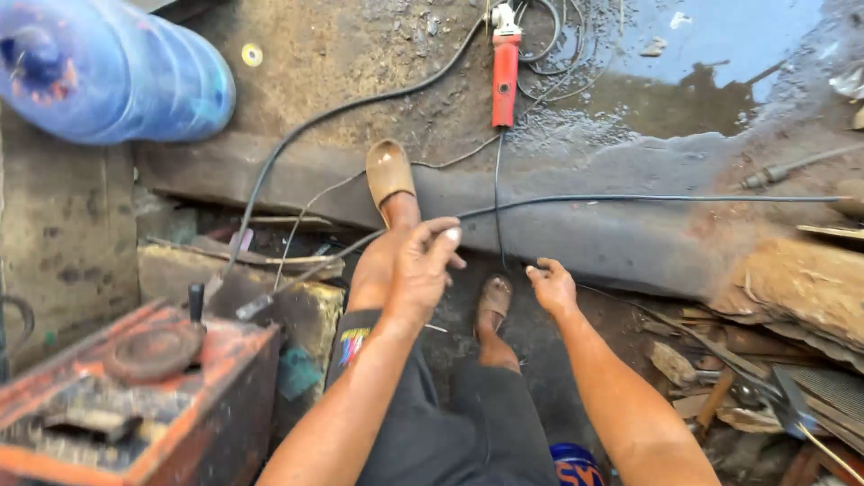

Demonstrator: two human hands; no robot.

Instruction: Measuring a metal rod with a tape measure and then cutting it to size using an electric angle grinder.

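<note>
Down on the dirt floor (378, 63), the left hand (421, 270) pinches a thin black cable (630, 198) that runs toward the floor's right edge; the right hand (553, 288) hovers nearby, fingers loosely curled, holding nothing. Beyond lies a red angle grinder (505, 76); a blue water jug (108, 76) rests at the far left corner, contents unclear.

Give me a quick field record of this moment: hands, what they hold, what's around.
left hand: raised over the left knee, fingers curled on a thin dark rod that runs off to the right
right hand: open, empty, low beside the right foot
angle grinder: red, lying on the wet concrete ahead, cable trailing toward the feet
welding machine: orange, rusty, lower left
water jug: blue, upper left
</note>
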